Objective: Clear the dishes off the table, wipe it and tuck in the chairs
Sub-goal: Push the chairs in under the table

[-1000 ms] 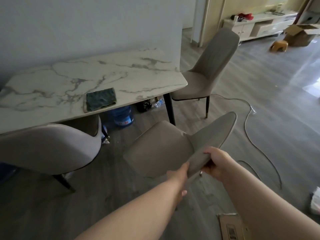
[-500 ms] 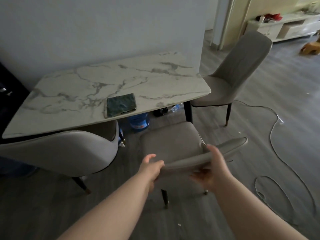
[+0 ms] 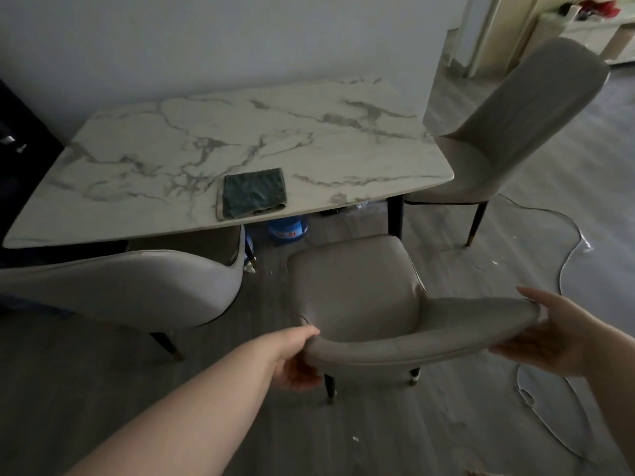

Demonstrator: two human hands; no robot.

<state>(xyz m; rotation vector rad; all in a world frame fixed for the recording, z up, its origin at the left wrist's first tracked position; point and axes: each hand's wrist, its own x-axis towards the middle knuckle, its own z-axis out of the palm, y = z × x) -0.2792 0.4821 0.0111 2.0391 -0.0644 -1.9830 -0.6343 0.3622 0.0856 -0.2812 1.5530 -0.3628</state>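
Note:
A white marble table (image 3: 144,156) stands against the wall with a folded dark green cloth (image 3: 253,192) near its front edge. In front of its right half a beige chair (image 3: 354,290) faces the table, seat just short of the edge. My left hand (image 3: 295,359) grips the left end of its backrest and my right hand (image 3: 546,334) holds the right end. A second beige chair (image 3: 130,286) sits at the left, its seat under the table. A third chair (image 3: 508,132) stands at the table's right end, pulled out.
A blue water jug (image 3: 288,230) and small bottles lie on the floor under the table. A white cable (image 3: 563,269) loops across the wooden floor at the right. A dark cabinet (image 3: 20,159) stands at the far left. A doorway opens at the back right.
The chair in my hands has turned square to the table and moved closer to it. My hands have spread from the backrest's near end to its two ends.

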